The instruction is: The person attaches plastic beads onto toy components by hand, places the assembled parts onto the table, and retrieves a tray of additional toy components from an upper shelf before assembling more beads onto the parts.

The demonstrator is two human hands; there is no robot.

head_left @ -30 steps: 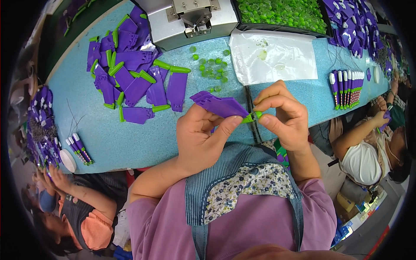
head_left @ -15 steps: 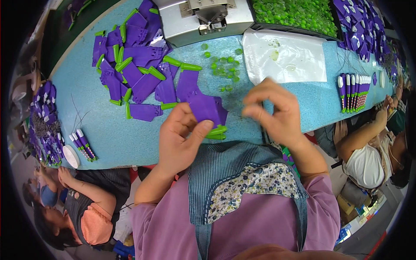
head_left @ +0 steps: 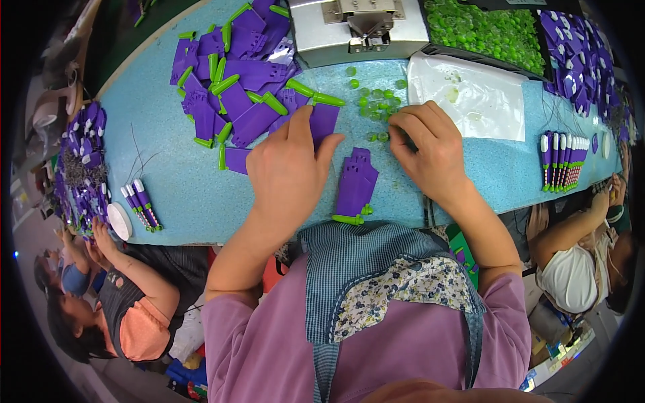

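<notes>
A purple plastic piece (head_left: 357,185) with a green tube at its near end lies on the blue table (head_left: 175,181), between my hands. My left hand (head_left: 290,168) lies flat, fingers spread, reaching over a purple piece (head_left: 324,121) at the edge of a heap of purple and green parts (head_left: 232,87). My right hand (head_left: 430,148) rests with fingertips on loose small green beads (head_left: 376,101). Whether it pinches a bead is hidden.
A grey metal machine (head_left: 359,30) stands at the back, beside a black tray of green beads (head_left: 487,30) and a clear plastic bag (head_left: 474,101). Finished purple sticks (head_left: 561,158) lie at right, more (head_left: 138,201) at left. Other people sit at both sides.
The purple piece I held in both hands now lies on the table. My left hand moved up to the heap, my right hand to the green beads.
</notes>
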